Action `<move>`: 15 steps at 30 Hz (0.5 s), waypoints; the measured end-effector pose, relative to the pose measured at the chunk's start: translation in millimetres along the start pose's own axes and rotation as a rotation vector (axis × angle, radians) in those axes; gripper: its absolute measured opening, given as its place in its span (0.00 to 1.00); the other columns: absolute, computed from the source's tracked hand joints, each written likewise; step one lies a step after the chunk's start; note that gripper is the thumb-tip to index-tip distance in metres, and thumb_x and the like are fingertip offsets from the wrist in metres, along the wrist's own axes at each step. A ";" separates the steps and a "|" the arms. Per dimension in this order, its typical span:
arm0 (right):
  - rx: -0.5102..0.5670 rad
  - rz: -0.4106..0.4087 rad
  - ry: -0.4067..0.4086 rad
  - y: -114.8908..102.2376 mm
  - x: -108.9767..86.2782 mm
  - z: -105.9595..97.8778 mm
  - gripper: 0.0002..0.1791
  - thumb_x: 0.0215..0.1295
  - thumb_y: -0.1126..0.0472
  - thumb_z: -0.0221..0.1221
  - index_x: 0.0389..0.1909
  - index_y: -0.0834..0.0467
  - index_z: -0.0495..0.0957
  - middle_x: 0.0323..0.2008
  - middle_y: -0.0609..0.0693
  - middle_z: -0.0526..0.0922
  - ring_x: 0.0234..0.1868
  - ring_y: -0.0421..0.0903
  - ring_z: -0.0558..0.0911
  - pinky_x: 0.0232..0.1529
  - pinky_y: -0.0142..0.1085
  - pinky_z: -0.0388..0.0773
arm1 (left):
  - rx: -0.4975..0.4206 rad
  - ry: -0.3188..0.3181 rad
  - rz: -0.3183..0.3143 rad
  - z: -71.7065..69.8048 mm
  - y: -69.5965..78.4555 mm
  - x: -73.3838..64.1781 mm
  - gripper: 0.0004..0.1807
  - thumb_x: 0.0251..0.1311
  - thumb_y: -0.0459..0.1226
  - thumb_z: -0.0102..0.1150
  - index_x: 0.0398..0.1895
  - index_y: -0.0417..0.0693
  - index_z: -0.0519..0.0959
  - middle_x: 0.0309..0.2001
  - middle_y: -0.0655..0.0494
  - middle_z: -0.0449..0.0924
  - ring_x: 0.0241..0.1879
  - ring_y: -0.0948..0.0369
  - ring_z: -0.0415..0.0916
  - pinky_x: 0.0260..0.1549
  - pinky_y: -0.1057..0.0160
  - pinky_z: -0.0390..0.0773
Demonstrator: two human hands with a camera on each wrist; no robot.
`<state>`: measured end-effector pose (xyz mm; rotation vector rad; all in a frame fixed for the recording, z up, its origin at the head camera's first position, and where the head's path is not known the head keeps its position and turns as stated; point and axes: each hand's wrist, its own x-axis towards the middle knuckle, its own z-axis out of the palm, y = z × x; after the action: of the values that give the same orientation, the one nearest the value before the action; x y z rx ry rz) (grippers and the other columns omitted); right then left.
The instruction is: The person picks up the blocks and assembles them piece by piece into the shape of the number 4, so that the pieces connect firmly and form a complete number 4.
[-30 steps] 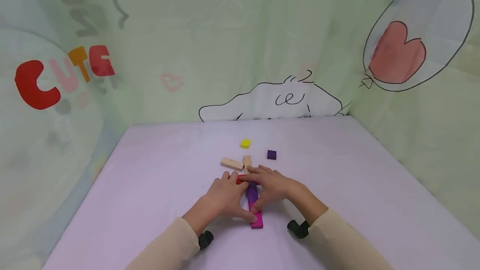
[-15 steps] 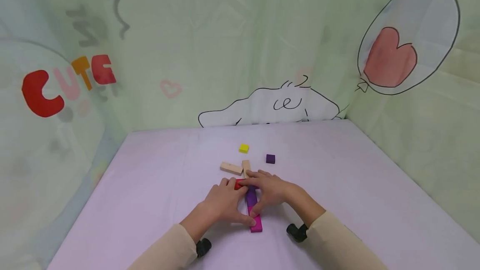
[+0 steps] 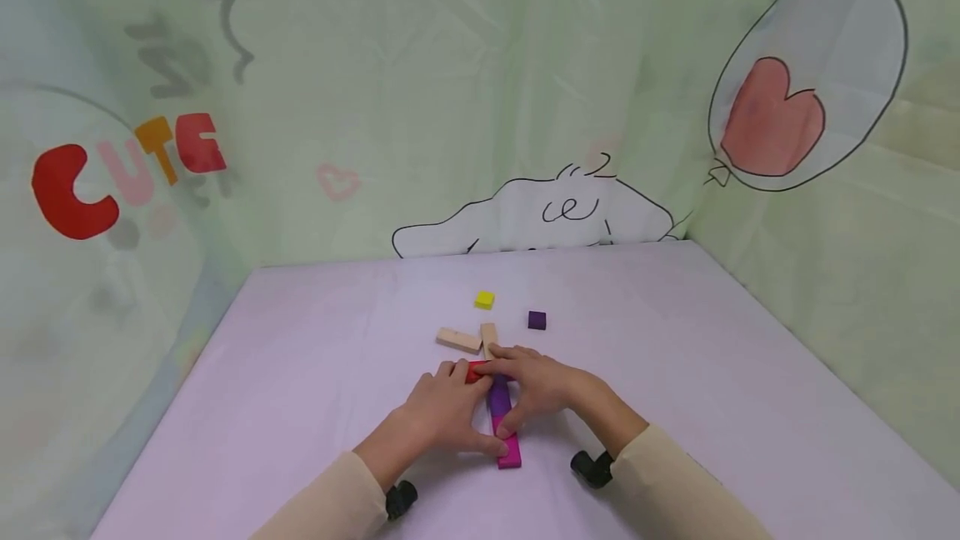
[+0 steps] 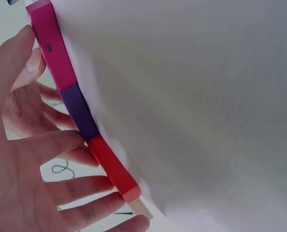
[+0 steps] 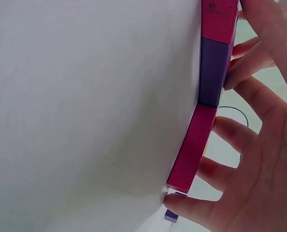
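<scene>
A magenta block (image 3: pixel 510 455) lies nearest the person, with a purple block (image 3: pixel 499 398) end to end beyond it. From the purple block's far end a red block (image 4: pixel 113 166) slants left and a crimson block (image 5: pixel 192 150) slants right; the right hand covers the crimson one in the head view. The left hand (image 3: pixel 450 417) rests its thumb on the magenta block and lays its spread fingers along the red one. Across from it, the right hand (image 3: pixel 543 386) touches the magenta block with its thumb, its fingers spread along the crimson block.
Just past the hands lie two plain wooden blocks (image 3: pixel 459 341), one crosswise, one pointing away. Farther back on the pale tabletop (image 3: pixel 337 357) are a small yellow block (image 3: pixel 484 300) and a dark purple block (image 3: pixel 537 320). A printed curtain (image 3: pixel 465 90) surrounds the table.
The head view has tilted up a little, so table and blocks appear lower and slightly further left. Both hands keep their places on the same blocks.
</scene>
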<state>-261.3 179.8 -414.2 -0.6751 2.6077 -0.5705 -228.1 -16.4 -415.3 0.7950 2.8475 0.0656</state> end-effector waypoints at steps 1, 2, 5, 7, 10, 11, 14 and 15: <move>0.000 -0.001 0.002 0.5 0.0 0.2 0.48 0.46 0.44 0.80 0.72 0.36 0.72 0.82 0.52 0.56 0.81 0.62 0.54 0.73 0.69 0.57 | -0.002 -0.004 0.006 -1.4 -1.4 0.4 0.54 0.48 0.76 0.62 0.77 0.63 0.68 0.68 0.50 0.70 0.66 0.49 0.67 0.56 0.43 0.78; 0.000 -0.003 0.003 1.2 0.4 0.2 0.48 0.46 0.43 0.80 0.72 0.37 0.72 0.82 0.51 0.56 0.81 0.62 0.54 0.73 0.68 0.58 | -0.008 -0.008 0.012 -2.6 -3.2 1.1 0.53 0.49 0.76 0.61 0.76 0.63 0.69 0.68 0.50 0.70 0.66 0.49 0.68 0.57 0.43 0.78; 0.000 -0.004 0.007 3.1 1.0 0.3 0.49 0.46 0.43 0.80 0.72 0.39 0.72 0.82 0.51 0.56 0.82 0.62 0.54 0.74 0.68 0.57 | -0.036 -0.009 0.039 -7.0 -11.5 5.8 0.45 0.53 0.73 0.61 0.72 0.64 0.74 0.68 0.50 0.73 0.65 0.49 0.71 0.57 0.43 0.79; 0.003 -0.007 0.008 3.4 1.3 0.5 0.49 0.46 0.43 0.80 0.73 0.40 0.72 0.82 0.51 0.56 0.82 0.62 0.53 0.74 0.68 0.56 | -0.075 0.002 0.063 -10.3 -18.6 10.3 0.37 0.57 0.68 0.63 0.67 0.63 0.80 0.63 0.52 0.78 0.61 0.51 0.76 0.54 0.46 0.81; -0.002 -0.013 0.003 3.8 1.2 1.4 0.49 0.47 0.43 0.80 0.73 0.38 0.71 0.82 0.51 0.56 0.82 0.61 0.53 0.74 0.68 0.55 | -0.177 0.018 0.103 -15.9 -30.6 18.1 0.23 0.62 0.56 0.66 0.55 0.58 0.86 0.46 0.56 0.84 0.45 0.57 0.80 0.40 0.54 0.81; -0.004 -0.014 0.000 4.1 1.0 1.7 0.49 0.47 0.43 0.80 0.73 0.38 0.71 0.82 0.51 0.56 0.82 0.61 0.54 0.74 0.68 0.56 | -0.220 0.023 0.108 -17.1 -34.7 21.3 0.19 0.63 0.53 0.66 0.52 0.57 0.87 0.42 0.57 0.83 0.41 0.58 0.78 0.36 0.57 0.79; -0.023 -0.013 -0.006 3.6 0.8 1.8 0.50 0.48 0.42 0.79 0.74 0.38 0.70 0.82 0.50 0.56 0.82 0.60 0.54 0.74 0.68 0.56 | -0.339 0.058 0.082 -22.7 -46.3 30.5 0.15 0.65 0.50 0.65 0.47 0.53 0.88 0.37 0.60 0.84 0.38 0.61 0.77 0.36 0.59 0.78; -0.030 -0.010 -0.009 3.3 1.1 2.0 0.50 0.48 0.42 0.79 0.74 0.37 0.70 0.82 0.49 0.56 0.82 0.60 0.54 0.74 0.68 0.57 | -0.364 0.079 0.072 -24.5 -50.0 34.1 0.14 0.66 0.48 0.65 0.46 0.52 0.88 0.38 0.59 0.85 0.39 0.60 0.78 0.38 0.58 0.80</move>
<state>-262.5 181.3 -417.7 -0.6982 2.6110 -0.5311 -286.8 -41.4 -401.4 0.8259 2.7533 0.6171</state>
